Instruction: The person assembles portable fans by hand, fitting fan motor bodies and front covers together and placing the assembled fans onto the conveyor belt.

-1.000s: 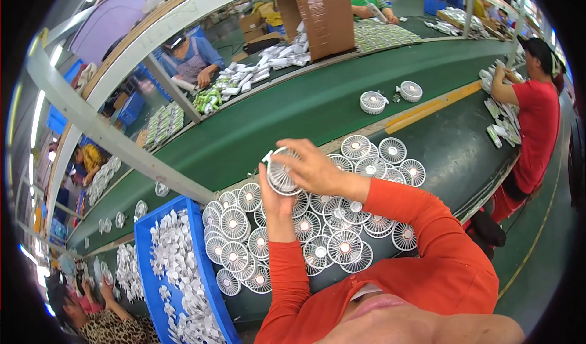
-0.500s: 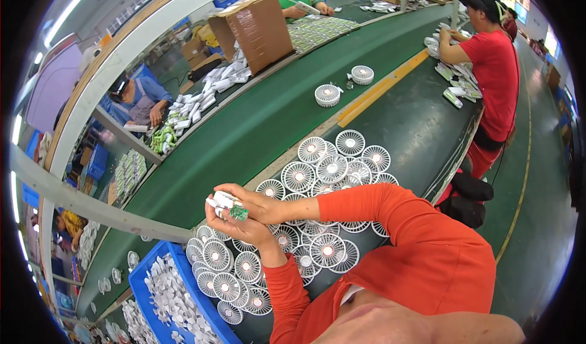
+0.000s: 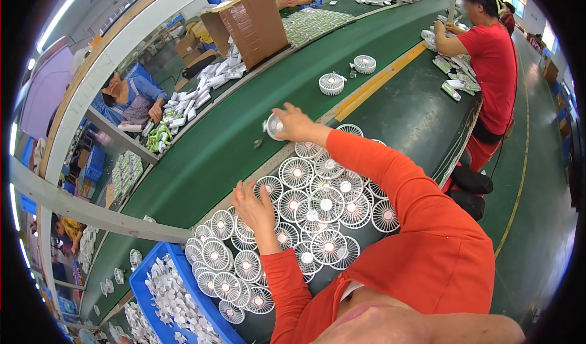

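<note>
White fan head (image 3: pixel 275 126): held at the green conveyor belt (image 3: pixel 201 170), near its tabletop-side edge; blurred, so contact with the belt impossible to tell.
Right hand (image 3: pixel 295 124): gripping the white fan head from its right side, arm stretched across the near edge of the belt.
Left hand (image 3: pixel 255 210): open and empty, fingers spread, well apart from the white fan head, just beside the white fan grilles (image 3: pixel 329 246) heaped on the tabletop (image 3: pixel 415 109).
Weight: probably light, small enough for one hand to carry.
Stiffness: seemingly hard plastic, with little give.
Surface: likely smooth and a touch slippery, ribs offering some purchase.
Fragility: thin ribs, apt to crack under a hard pinch.
Best hold: around the outer rim, thumb and fingers opposed, pressure kept off the ribbed face.
Small dark piece (image 3: pixel 258 143): below and left of the white fan head; wired to it or loose, impossible to tell.
Farther along the belt: two similar fan heads (image 3: pixel 331 84), beyond the right hand and apart from it.
</note>
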`<move>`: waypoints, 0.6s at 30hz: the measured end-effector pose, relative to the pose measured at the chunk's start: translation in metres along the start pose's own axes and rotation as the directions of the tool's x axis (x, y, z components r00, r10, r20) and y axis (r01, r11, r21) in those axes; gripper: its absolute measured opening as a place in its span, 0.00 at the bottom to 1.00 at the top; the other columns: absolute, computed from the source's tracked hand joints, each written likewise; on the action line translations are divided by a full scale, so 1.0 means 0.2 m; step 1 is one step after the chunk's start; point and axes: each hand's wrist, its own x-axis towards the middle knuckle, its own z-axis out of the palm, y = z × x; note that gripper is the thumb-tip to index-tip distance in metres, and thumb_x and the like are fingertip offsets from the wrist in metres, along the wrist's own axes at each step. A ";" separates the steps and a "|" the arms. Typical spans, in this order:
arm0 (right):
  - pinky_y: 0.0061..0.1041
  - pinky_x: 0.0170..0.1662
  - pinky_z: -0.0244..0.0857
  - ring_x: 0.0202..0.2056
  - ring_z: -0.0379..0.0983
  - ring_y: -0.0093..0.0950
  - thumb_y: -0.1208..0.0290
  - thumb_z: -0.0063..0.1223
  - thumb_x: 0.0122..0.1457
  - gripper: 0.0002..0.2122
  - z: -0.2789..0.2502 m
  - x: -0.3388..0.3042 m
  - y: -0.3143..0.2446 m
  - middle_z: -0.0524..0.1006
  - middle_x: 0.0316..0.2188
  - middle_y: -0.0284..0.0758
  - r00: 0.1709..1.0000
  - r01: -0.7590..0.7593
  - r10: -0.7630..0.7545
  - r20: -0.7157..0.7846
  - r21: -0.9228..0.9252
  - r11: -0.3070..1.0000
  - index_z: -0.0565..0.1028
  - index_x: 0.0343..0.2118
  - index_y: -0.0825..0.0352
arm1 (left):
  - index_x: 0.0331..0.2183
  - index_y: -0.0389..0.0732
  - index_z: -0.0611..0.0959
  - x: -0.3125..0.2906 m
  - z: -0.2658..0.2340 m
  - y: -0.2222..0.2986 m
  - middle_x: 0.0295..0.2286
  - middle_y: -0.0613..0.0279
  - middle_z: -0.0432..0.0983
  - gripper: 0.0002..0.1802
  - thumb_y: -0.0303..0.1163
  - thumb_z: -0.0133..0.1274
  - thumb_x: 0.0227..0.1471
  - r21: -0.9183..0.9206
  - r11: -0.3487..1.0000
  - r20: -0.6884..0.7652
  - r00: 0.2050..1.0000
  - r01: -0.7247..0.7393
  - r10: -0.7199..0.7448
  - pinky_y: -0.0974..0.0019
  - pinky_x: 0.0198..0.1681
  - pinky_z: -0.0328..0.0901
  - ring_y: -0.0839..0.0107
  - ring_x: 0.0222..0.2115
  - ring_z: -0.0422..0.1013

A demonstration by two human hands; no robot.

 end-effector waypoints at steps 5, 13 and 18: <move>0.47 0.58 0.56 0.56 0.59 0.54 0.57 0.63 0.48 0.34 -0.09 -0.26 0.08 0.60 0.58 0.54 0.954 0.267 -0.279 0.112 0.112 0.957 0.64 0.58 0.61 | 0.39 0.41 0.82 -0.02 -0.01 0.01 0.47 0.51 0.73 0.16 0.40 0.56 0.50 0.122 0.990 0.125 0.988 0.072 -0.087 0.49 0.50 0.60 0.52 0.50 0.65; 0.45 0.57 0.53 0.55 0.60 0.45 0.50 0.59 0.48 0.27 -0.05 -0.43 0.11 0.68 0.54 0.46 0.943 0.318 -0.313 0.113 -0.027 0.948 0.74 0.49 0.62 | 0.34 0.41 0.81 -0.01 -0.01 0.06 0.38 0.60 0.77 0.12 0.38 0.56 0.49 0.150 0.986 0.192 0.977 0.068 -0.097 0.53 0.42 0.62 0.57 0.40 0.71; 0.45 0.55 0.56 0.56 0.59 0.44 0.57 0.63 0.47 0.24 -0.03 -0.43 0.12 0.68 0.53 0.44 0.970 0.243 -0.242 0.023 -0.042 0.969 0.76 0.47 0.62 | 0.37 0.42 0.80 -0.01 0.01 0.05 0.38 0.58 0.77 0.14 0.37 0.58 0.47 0.166 0.985 0.197 0.978 0.039 -0.072 0.52 0.40 0.63 0.55 0.38 0.73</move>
